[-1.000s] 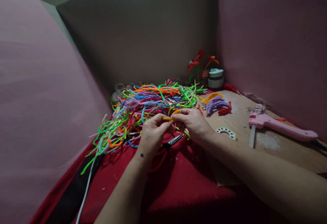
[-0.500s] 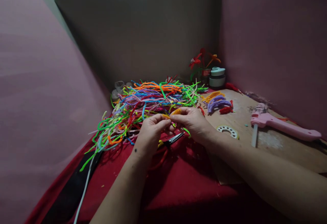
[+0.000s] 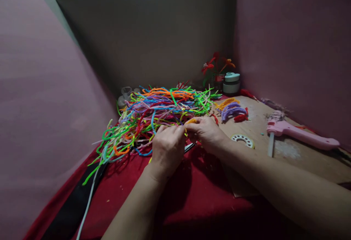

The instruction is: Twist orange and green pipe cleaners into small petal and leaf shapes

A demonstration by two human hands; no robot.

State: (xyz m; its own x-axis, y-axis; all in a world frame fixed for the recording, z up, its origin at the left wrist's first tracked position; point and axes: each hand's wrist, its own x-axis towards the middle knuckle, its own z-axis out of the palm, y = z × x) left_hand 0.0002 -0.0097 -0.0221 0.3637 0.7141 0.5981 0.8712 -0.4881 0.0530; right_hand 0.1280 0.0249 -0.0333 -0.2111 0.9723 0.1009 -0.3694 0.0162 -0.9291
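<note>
An orange-yellow pipe cleaner (image 3: 192, 120) shows bent above the fingers of my right hand (image 3: 208, 134), which pinches it between thumb and fingertips. Close against it, my left hand (image 3: 168, 148) is closed with its back to me; its fingertips meet the same pipe cleaner and are mostly hidden. Right under the hands lie scissors (image 3: 190, 146), only their blades showing past my left hand. Just beyond is a big tangled heap of coloured pipe cleaners (image 3: 164, 103).
To the right, a board (image 3: 255, 123) carries orange bent pieces (image 3: 227, 103), purple ones (image 3: 233, 111), a white ring with holes (image 3: 242, 141) and a pink glue gun (image 3: 304, 133). Behind stand a lidded jar (image 3: 231, 83) and red flowers (image 3: 208, 66). A white cable (image 3: 89, 205) runs at left.
My left hand has rolled over, so its back now faces me and covers more of the scissors. The right hand keeps its pinch nearly in place.
</note>
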